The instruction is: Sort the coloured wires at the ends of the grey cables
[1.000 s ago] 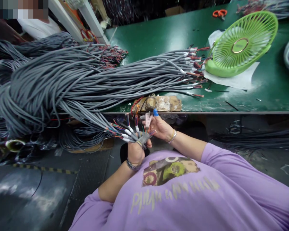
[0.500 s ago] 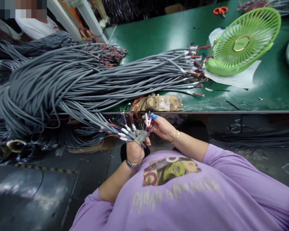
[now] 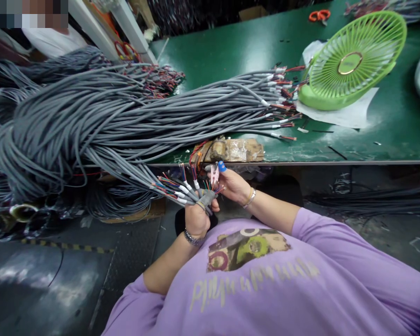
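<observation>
My left hand (image 3: 197, 219) is closed around several grey cables (image 3: 182, 195) near their stripped ends. A grey cover wraps its thumb, and thin coloured wires fan out beyond white bands on the cables. Close beside it, my right hand (image 3: 236, 186) pinches a small pink clip-like piece (image 3: 214, 174), whose exact kind I cannot make out. Blue tape (image 3: 221, 166) covers a fingertip of that hand. The pink piece is right at the loose coloured wires above my left thumb.
A large bundle of grey cables (image 3: 126, 112) lies across the green table (image 3: 224, 51). At the table's front edge sits a wooden block (image 3: 245, 150). A green fan (image 3: 350, 63) stands at the right on white paper, with orange-handled scissors (image 3: 319, 17) behind. A person in white (image 3: 52, 39) is at the far left.
My right hand has shifted slightly left and down with the pink piece, closer to the wires. The held cable ends have moved a little; my left hand keeps its grip.
</observation>
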The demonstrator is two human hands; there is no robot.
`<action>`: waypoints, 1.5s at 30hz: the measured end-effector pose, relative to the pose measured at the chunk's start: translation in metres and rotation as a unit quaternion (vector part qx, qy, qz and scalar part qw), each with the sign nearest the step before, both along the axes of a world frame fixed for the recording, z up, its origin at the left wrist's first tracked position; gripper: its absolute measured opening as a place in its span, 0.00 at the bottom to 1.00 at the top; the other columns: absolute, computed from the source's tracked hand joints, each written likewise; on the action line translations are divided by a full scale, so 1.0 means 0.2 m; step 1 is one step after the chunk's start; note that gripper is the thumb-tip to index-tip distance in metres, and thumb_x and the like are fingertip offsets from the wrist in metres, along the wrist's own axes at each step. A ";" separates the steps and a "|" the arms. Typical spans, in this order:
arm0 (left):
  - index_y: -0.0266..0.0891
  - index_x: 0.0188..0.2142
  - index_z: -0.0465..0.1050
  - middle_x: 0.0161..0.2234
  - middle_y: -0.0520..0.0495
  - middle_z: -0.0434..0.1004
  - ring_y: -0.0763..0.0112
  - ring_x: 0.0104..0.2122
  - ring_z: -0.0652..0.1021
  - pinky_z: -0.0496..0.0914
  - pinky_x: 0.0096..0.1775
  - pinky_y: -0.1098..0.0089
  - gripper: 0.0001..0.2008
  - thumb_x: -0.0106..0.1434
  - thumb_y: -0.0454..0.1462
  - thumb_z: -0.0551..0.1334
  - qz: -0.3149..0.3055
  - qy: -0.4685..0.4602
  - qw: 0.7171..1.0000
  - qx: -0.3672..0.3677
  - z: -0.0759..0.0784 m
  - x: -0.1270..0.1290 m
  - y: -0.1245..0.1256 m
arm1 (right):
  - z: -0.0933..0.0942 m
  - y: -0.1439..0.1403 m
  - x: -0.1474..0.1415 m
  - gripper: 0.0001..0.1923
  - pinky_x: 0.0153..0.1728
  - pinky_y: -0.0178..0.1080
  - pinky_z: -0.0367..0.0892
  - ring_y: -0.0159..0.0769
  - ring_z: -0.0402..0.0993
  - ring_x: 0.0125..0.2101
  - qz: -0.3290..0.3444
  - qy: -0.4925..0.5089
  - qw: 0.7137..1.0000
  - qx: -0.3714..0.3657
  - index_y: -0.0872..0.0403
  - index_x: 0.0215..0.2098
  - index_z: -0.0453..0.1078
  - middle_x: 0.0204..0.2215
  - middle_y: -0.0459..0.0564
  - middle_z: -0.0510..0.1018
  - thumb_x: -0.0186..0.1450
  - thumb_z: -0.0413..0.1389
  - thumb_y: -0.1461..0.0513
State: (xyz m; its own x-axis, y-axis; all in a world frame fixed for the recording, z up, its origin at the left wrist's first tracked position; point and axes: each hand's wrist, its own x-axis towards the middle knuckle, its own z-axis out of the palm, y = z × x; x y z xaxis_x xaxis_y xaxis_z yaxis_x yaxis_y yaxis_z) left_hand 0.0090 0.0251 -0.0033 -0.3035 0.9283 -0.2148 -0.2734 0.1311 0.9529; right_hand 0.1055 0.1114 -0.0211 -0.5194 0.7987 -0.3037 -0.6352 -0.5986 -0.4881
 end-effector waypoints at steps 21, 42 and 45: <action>0.37 0.24 0.70 0.17 0.55 0.71 0.78 0.16 0.71 0.66 0.19 0.77 0.11 0.53 0.41 0.67 0.036 -0.003 0.998 0.048 0.03 0.00 -0.03 | 0.00 -0.04 0.08 0.13 0.22 0.29 0.59 0.26 0.65 0.23 0.035 -0.033 0.997 0.063 0.58 0.32 0.73 0.24 0.46 0.74 0.62 0.60 0.55; 0.36 0.24 0.71 0.17 0.54 0.72 0.76 0.16 0.73 0.69 0.19 0.76 0.12 0.53 0.42 0.67 0.045 0.025 0.998 0.048 -0.02 0.02 -0.01 | 0.02 0.00 0.01 0.22 0.23 0.31 0.64 0.26 0.67 0.19 0.038 0.013 0.999 -0.023 0.58 0.27 0.71 0.20 0.46 0.76 0.61 0.60 0.46; 0.36 0.24 0.71 0.17 0.54 0.72 0.76 0.16 0.73 0.69 0.20 0.76 0.12 0.53 0.42 0.68 0.041 0.027 0.997 0.052 -0.05 0.01 -0.01 | 0.03 0.00 0.00 0.22 0.22 0.30 0.63 0.25 0.66 0.18 0.018 0.016 0.999 -0.038 0.58 0.26 0.70 0.20 0.45 0.76 0.60 0.61 0.47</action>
